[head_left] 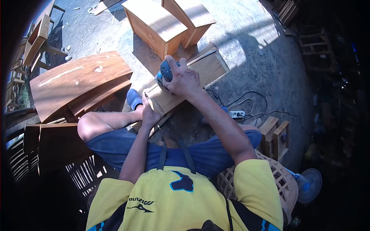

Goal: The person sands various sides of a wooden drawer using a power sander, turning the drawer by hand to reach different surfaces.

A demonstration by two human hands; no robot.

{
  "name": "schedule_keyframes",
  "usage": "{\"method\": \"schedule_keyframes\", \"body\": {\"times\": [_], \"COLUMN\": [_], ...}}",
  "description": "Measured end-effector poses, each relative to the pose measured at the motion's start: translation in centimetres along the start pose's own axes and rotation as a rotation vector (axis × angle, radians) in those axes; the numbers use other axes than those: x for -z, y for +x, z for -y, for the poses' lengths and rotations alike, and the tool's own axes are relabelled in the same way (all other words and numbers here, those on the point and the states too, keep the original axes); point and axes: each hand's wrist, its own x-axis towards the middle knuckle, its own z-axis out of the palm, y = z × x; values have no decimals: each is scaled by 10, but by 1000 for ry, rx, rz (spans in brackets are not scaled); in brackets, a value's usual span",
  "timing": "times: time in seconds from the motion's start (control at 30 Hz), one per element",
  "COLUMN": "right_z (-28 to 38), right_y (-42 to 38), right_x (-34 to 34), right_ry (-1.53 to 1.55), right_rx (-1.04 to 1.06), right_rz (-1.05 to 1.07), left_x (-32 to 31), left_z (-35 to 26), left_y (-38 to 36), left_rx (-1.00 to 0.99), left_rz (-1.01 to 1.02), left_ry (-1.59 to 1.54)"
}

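Note:
My right hand [183, 80] is wrapped over the top of a blue electric sander [165, 71], which rests on a long, light-brown wooden drawer [212, 68]. The drawer lies at a slant in front of my lap, between my bent legs. At its near left end, my left hand [151, 114] grips the edge, thumb up along the end face and palm low against the corner. The sander's underside is hidden by my hand and the tool's body.
Two wooden cabinets [154, 23] stand just beyond the drawer. A curved wooden panel [81, 81] lies left. On the right are a white power strip [236, 114] with cords, small wooden boxes [280, 140] and a fan [309, 186]. A blue clog [134, 99] is near my left hand.

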Motion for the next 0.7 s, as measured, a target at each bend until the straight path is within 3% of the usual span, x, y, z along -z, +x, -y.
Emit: {"method": "schedule_keyframes", "body": {"times": [0.13,0.2,0.3,0.43,0.5,0.6,0.7], "right_z": [-104,-149,-199,-142,-99,-13,27], "right_y": [35,47,59,37,19,-11,-31], "right_x": [36,62,71,51,23,-2,-23], "right_ry": [-156,-206,-236,-225,-135,2,37], "right_rx": [-84,-251,-344,-294,-105,-108,84], "right_rz": [-243,-232,-322,-264,-317,-140,23], "left_x": [16,19,3,14,17,11,8], "left_z": [-18,-25,3,-16,-20,-14,-7], "left_y": [-1,-1,2,2,3,1,0], "left_rx": [6,19,9,-74,-102,-30,58], "left_rz": [-45,-12,-28,-32,24,20,-4], "left_ry": [-14,-61,1,38,50,22,93]}}
